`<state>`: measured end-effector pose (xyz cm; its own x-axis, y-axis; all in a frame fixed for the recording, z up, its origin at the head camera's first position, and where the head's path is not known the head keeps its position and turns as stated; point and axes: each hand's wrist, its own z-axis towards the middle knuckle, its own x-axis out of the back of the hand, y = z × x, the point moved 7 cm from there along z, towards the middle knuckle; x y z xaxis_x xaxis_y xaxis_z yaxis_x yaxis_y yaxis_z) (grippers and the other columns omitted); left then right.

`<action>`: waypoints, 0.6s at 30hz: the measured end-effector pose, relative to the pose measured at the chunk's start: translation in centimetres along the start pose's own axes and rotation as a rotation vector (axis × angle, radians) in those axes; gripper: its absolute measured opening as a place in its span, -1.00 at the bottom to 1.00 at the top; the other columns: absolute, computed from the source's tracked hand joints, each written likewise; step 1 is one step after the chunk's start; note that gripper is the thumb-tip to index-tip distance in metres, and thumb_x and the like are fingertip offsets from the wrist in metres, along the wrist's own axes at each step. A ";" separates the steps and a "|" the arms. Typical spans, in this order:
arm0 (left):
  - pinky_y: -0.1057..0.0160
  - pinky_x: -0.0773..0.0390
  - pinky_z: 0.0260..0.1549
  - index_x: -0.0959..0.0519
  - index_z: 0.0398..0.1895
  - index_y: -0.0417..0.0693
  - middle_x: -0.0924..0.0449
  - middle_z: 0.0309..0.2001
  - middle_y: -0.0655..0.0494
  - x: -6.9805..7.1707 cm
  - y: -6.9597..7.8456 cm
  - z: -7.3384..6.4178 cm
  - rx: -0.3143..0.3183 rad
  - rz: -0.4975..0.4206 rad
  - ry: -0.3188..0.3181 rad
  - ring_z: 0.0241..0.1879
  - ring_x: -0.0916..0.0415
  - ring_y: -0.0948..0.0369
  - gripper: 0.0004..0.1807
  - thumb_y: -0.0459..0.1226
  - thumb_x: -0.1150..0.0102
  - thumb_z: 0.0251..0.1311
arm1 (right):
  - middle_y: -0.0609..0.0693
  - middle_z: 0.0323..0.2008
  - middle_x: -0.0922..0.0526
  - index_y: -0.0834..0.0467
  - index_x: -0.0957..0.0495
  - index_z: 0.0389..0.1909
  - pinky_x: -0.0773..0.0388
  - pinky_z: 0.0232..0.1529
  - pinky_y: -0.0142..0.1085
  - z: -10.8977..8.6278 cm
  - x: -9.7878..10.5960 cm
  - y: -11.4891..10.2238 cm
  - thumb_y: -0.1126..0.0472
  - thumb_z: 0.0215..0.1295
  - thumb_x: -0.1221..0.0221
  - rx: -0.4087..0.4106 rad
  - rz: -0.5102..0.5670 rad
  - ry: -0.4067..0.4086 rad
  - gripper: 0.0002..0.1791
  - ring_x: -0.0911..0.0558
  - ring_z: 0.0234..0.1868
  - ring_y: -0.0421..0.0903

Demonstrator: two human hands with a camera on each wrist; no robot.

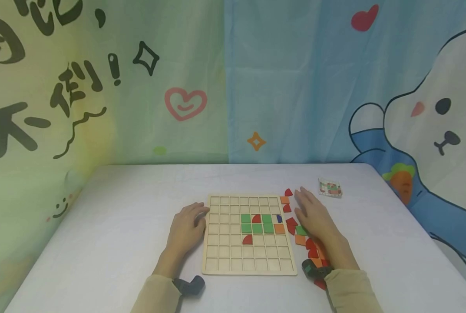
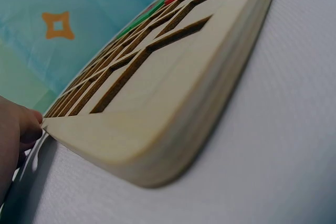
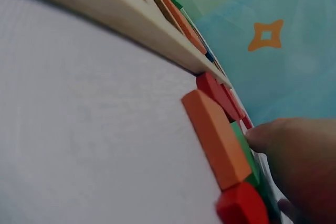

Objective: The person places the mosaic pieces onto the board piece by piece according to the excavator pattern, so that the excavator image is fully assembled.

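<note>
A wooden grid board [image 1: 221, 252] lies flat on the table. Several green squares [image 1: 257, 228], two red quarter-round pieces [image 1: 248, 239], an orange square [image 1: 279, 228] and a small blue piece [image 1: 279, 219] sit in its cells. My left hand [image 1: 187, 226] rests at the board's left edge; in the left wrist view its fingertips touch the rim. Right of the board, my right hand [image 1: 315, 215] lies with fingers extended beside loose pieces. In the right wrist view the thumb [image 3: 268, 137] is next to a green piece [image 3: 244, 145], behind an orange block [image 3: 215, 135]; whether they touch I cannot tell.
Loose red [image 1: 291, 226] and orange pieces [image 1: 300, 240] line the board's right side, some partly hidden under the right forearm. A small patterned card or packet [image 1: 330, 188] lies at the back right of the white table [image 1: 139, 195]. A printed curtain [image 1: 279, 87] hangs behind.
</note>
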<state>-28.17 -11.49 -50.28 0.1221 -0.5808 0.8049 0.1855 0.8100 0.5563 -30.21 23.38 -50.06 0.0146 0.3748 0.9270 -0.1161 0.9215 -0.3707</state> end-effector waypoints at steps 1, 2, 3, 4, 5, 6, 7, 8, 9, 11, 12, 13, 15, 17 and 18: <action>-0.14 -0.23 0.33 -0.57 0.07 0.11 -0.48 0.24 0.11 0.0 0.0 0.0 0.004 0.002 -0.003 0.34 -0.29 0.07 -0.67 -0.20 0.01 0.28 | 0.17 0.48 -0.04 0.14 -0.07 0.45 -0.04 0.40 0.20 0.1 0.0 -0.1 0.12 0.36 -0.04 0.014 0.002 0.000 -0.32 -0.03 0.47 0.22; -0.15 -0.24 0.33 -0.57 0.07 0.11 -0.48 0.24 0.11 0.1 0.1 0.1 0.002 0.002 0.000 0.34 -0.30 0.07 -0.67 -0.20 0.01 0.27 | 0.16 0.49 0.00 0.14 -0.05 0.46 0.00 0.42 0.20 0.3 -0.1 -0.3 0.13 0.37 -0.02 0.028 -0.001 -0.007 -0.32 0.01 0.49 0.21; -0.15 -0.24 0.32 -0.57 0.06 0.10 -0.48 0.24 0.11 0.2 0.2 0.1 0.000 0.003 0.003 0.33 -0.30 0.06 -0.68 -0.21 0.01 0.27 | 0.15 0.50 0.02 0.14 -0.03 0.46 0.05 0.43 0.21 0.4 -0.2 -0.4 0.15 0.38 0.02 0.044 0.000 -0.019 -0.33 0.04 0.49 0.21; -0.14 -0.25 0.32 -0.57 0.06 0.10 -0.49 0.23 0.11 0.3 0.2 0.1 -0.001 0.004 0.005 0.33 -0.30 0.06 -0.68 -0.21 0.01 0.27 | 0.15 0.50 0.03 0.15 -0.03 0.46 0.10 0.43 0.23 0.5 -0.4 -0.5 0.17 0.39 0.05 0.061 0.000 -0.033 -0.34 0.06 0.50 0.22; -0.14 -0.25 0.32 -0.58 0.05 0.10 -0.49 0.23 0.10 0.3 0.2 0.2 -0.002 0.002 0.007 0.33 -0.31 0.06 -0.68 -0.21 0.00 0.27 | 0.15 0.50 0.03 0.16 -0.03 0.46 0.14 0.43 0.24 0.6 -0.5 -0.5 0.19 0.39 0.07 0.075 -0.003 -0.048 -0.36 0.07 0.50 0.22; -0.14 -0.26 0.32 -0.58 0.05 0.11 -0.49 0.23 0.11 0.3 0.3 0.2 -0.004 0.005 0.008 0.33 -0.31 0.07 -0.68 -0.22 0.00 0.26 | 0.15 0.50 0.03 0.16 -0.03 0.46 0.18 0.43 0.25 0.7 -0.7 -0.5 0.20 0.39 0.10 0.085 -0.009 -0.062 -0.37 0.08 0.50 0.22; -0.14 -0.26 0.32 -0.58 0.05 0.11 -0.49 0.23 0.11 0.3 0.3 0.2 -0.004 0.007 0.007 0.33 -0.31 0.07 -0.68 -0.22 0.00 0.26 | 0.16 0.50 0.03 0.17 -0.04 0.46 0.20 0.43 0.26 0.8 -0.9 -0.5 0.22 0.39 0.12 0.092 -0.020 -0.075 -0.38 0.08 0.50 0.22; -0.13 -0.26 0.32 -0.58 0.05 0.11 -0.49 0.23 0.11 0.3 0.3 0.2 -0.005 0.006 0.008 0.33 -0.31 0.07 -0.68 -0.21 0.00 0.26 | 0.16 0.49 0.02 0.17 -0.05 0.45 0.22 0.42 0.27 0.8 -1.0 -0.5 0.23 0.39 0.13 0.097 -0.027 -0.085 -0.38 0.07 0.50 0.23; -0.13 -0.25 0.32 -0.58 0.05 0.11 -0.49 0.23 0.11 0.2 0.3 0.3 -0.003 0.006 0.006 0.33 -0.31 0.08 -0.68 -0.21 0.00 0.26 | 0.17 0.49 0.00 0.17 -0.06 0.45 0.24 0.42 0.28 0.8 -1.2 -0.4 0.24 0.38 0.14 0.098 -0.031 -0.092 -0.39 0.07 0.49 0.23; -0.13 -0.25 0.33 -0.57 0.05 0.12 -0.49 0.23 0.12 0.2 0.3 0.3 -0.001 0.005 0.005 0.33 -0.30 0.08 -0.68 -0.21 0.00 0.26 | 0.16 0.48 -0.02 0.16 -0.07 0.45 0.26 0.42 0.28 0.8 -1.3 -0.3 0.24 0.38 0.15 0.089 -0.040 -0.100 -0.39 0.06 0.49 0.23; -0.13 -0.24 0.33 -0.57 0.06 0.12 -0.49 0.23 0.12 0.1 0.2 0.3 0.001 0.006 0.004 0.33 -0.30 0.08 -0.68 -0.21 0.00 0.27 | 0.16 0.48 -0.03 0.16 -0.07 0.45 0.26 0.42 0.28 0.8 -1.4 -0.3 0.25 0.38 0.15 0.086 -0.043 -0.100 -0.40 0.05 0.49 0.22; -0.13 -0.24 0.33 -0.57 0.06 0.12 -0.49 0.23 0.12 0.1 0.2 0.3 0.003 0.004 0.004 0.33 -0.30 0.08 -0.68 -0.21 0.00 0.27 | 0.16 0.48 -0.04 0.15 -0.08 0.44 0.26 0.42 0.27 0.8 -1.4 -0.3 0.25 0.37 0.15 0.081 -0.044 -0.098 -0.40 0.04 0.49 0.22; -0.13 -0.24 0.33 -0.57 0.06 0.12 -0.49 0.23 0.12 0.1 0.2 0.2 0.005 0.005 0.001 0.33 -0.30 0.08 -0.68 -0.21 0.00 0.27 | 0.15 0.47 -0.09 0.15 -0.12 0.43 0.22 0.42 0.26 0.6 -1.3 -0.4 0.25 0.37 0.14 0.072 -0.041 -0.087 -0.41 0.01 0.48 0.22; -0.14 -0.24 0.33 -0.57 0.06 0.11 -0.49 0.23 0.11 0.1 0.2 0.1 0.004 0.003 -0.002 0.33 -0.30 0.08 -0.67 -0.21 0.00 0.27 | 0.14 0.45 -0.13 0.14 -0.17 0.41 0.14 0.44 0.23 0.4 -1.0 -0.5 0.23 0.38 0.14 0.059 -0.033 -0.083 -0.43 -0.02 0.48 0.21; -0.14 -0.24 0.33 -0.57 0.06 0.11 -0.48 0.24 0.11 0.1 0.2 0.0 0.007 0.003 -0.005 0.33 -0.30 0.07 -0.67 -0.21 0.00 0.27 | 0.13 0.45 -0.15 0.13 -0.19 0.41 0.08 0.44 0.21 0.4 -1.0 -0.5 0.21 0.39 0.13 0.051 -0.027 -0.087 -0.44 -0.04 0.48 0.20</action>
<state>-28.17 -11.43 -50.07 0.1182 -0.5778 0.8076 0.1786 0.8124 0.5551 -30.52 22.49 -50.72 -0.0674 0.3378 0.9388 -0.1668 0.9239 -0.3444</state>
